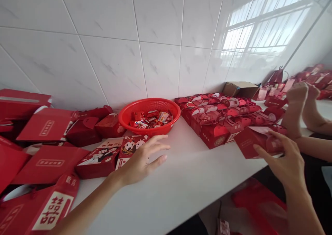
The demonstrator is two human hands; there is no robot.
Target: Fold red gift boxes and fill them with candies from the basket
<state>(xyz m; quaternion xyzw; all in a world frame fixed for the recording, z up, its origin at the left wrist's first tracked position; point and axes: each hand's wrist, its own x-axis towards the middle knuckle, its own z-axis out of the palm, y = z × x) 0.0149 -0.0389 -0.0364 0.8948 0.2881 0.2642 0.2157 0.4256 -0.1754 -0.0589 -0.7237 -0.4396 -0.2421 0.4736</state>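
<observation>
My left hand [145, 159] is over the white table, fingers spread and holding nothing. Close behind it lies a red box printed with cartoon faces [132, 145], partly hidden by the hand. Another printed red box [100, 160] sits beside that one. Beyond my left hand stands a red plastic basket [124, 121] with small wrapped sweets [153, 119] in it. At the right, my right hand [286, 159] grips a red gift box [247, 143], thumb on its near side and fingers over the top. This box is at the front corner of many closed red gift boxes [212, 134].
More red boxes and bags [49, 162] crowd the table's left side. A brown cardboard box [241, 88] stands by the tiled wall [160, 65]. Another person's hands [297, 96] are at the far right. Red bags [259, 200] lie below the table edge.
</observation>
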